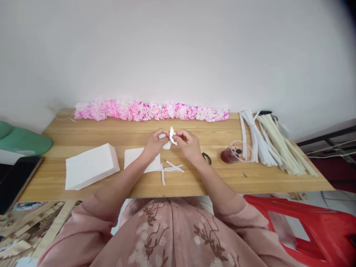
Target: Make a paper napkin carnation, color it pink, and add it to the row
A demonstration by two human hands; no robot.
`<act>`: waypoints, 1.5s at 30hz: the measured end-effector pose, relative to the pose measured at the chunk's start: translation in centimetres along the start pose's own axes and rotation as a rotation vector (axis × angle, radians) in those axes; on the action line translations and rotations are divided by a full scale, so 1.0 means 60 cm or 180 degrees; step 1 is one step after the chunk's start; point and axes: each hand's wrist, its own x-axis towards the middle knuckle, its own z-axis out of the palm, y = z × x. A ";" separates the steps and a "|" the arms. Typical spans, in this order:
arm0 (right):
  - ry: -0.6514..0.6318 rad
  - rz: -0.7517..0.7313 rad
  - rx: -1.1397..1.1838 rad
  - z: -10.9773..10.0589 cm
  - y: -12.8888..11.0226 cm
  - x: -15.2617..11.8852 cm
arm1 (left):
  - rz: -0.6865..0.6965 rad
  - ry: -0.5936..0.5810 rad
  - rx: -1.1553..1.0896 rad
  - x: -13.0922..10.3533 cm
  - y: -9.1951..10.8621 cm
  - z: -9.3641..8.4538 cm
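Observation:
Above the middle of the wooden table, my left hand (155, 142) and my right hand (189, 144) are close together, fingers pinched. Between them is a crumpled white paper piece (171, 136) with a ruffled top, gripped from both sides. A loose white flap of it hangs by my left fingers. Below my left hand lies a flat white paper sheet (133, 157), partly covered by my forearm. Several narrow white strips (174, 167) lie crossed on the table between my forearms.
A thick stack of white paper (91, 167) is at left, near a dark phone (18, 180). Pink-and-white paper flowers (139, 110) line the wall. At right are a dark red container (230, 155), bundled white strips (260, 141), cream strips (283, 144) and a black ring (206, 158).

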 end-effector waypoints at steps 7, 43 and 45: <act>-0.0014 0.0137 0.0635 -0.016 -0.008 0.005 | 0.0114 0.0098 -0.0003 0.002 0.005 -0.009; -0.0210 0.0085 0.0258 -0.010 -0.002 -0.002 | 0.0501 -0.0145 0.0933 0.004 0.006 -0.011; -0.0198 0.0082 0.0256 -0.010 -0.001 -0.001 | 0.0465 -0.0155 0.0884 0.005 0.006 -0.012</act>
